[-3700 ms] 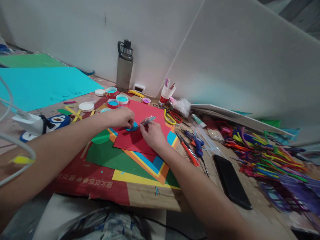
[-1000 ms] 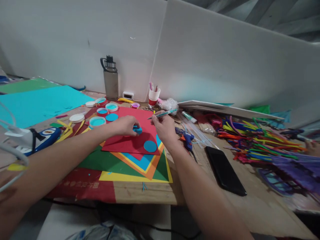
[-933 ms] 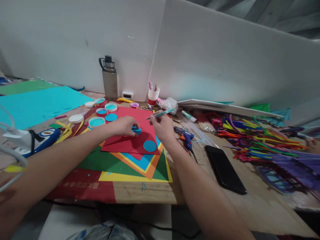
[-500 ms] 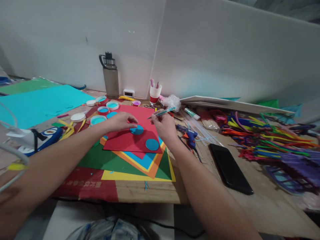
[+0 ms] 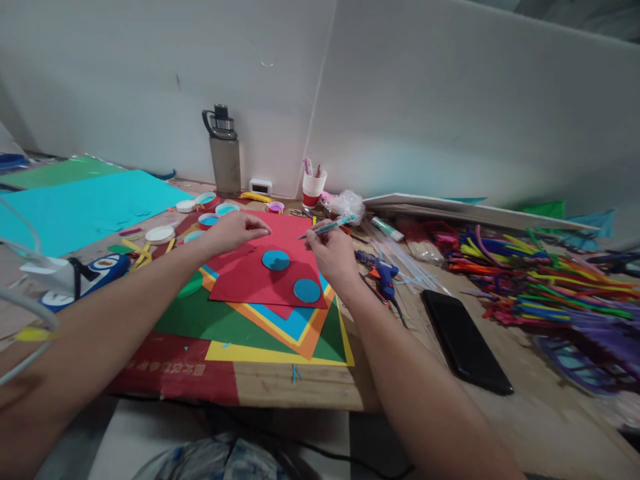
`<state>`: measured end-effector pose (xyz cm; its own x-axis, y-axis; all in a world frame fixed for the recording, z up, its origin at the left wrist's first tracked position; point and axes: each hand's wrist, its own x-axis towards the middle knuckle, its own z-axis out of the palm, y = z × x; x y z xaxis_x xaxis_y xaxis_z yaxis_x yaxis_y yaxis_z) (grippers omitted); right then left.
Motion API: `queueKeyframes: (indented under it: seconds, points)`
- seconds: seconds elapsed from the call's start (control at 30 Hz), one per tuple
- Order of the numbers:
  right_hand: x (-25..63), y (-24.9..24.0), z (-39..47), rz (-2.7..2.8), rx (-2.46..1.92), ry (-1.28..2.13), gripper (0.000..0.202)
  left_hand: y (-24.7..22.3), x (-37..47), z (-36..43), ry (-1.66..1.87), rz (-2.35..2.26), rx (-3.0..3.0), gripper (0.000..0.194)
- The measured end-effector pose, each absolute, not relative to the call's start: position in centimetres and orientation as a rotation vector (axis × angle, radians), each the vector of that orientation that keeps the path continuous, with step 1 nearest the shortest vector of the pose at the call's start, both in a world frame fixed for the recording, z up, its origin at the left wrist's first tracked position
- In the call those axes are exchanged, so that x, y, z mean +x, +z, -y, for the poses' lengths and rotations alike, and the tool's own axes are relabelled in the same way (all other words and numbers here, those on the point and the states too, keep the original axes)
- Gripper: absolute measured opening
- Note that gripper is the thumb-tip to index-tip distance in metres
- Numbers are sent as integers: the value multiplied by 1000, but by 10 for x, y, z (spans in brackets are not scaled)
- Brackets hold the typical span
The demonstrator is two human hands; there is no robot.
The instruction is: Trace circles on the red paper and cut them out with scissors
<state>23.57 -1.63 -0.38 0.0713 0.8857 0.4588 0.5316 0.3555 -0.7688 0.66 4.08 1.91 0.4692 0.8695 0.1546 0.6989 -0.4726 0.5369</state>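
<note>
My right hand (image 5: 334, 255) is closed around a teal-and-clear pen (image 5: 341, 222), its tip pointing left over the red sheet (image 5: 245, 283). My left hand (image 5: 234, 232) hovers over the sheet's left side, thumb and fingers drawn together, with nothing showing between them. Between and below the hands, a blue paper disc (image 5: 275, 260) lies on the red sheet, partly in shadow. A second blue disc (image 5: 307, 290) lies near the sheet's lower right corner. Green, orange, blue and yellow sheets stick out from beneath the red one.
Several tape rolls (image 5: 209, 220) stand behind my left hand. A glue gun (image 5: 386, 280) and a black phone (image 5: 465, 340) lie to the right, before a pile of coloured pipe cleaners (image 5: 550, 283). A bottle (image 5: 225, 163) and a paper cup (image 5: 313, 190) stand near the wall.
My left hand has moved up and left, off the upper blue disc, and its fingers have come together. That disc now shows whole. My right hand still holds the pen.
</note>
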Motion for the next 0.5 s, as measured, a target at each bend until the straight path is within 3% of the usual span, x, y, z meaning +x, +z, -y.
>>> queueKeyframes:
  seconds: [0.3, 0.5]
  points:
    - [234, -5, 18, 1603, -1318, 455, 20, 15, 10, -36, 554, -1245, 2432, 35]
    - [234, -6, 17, 1596, -1341, 445, 21, -3, 16, -37, 466, -852, 2650, 31]
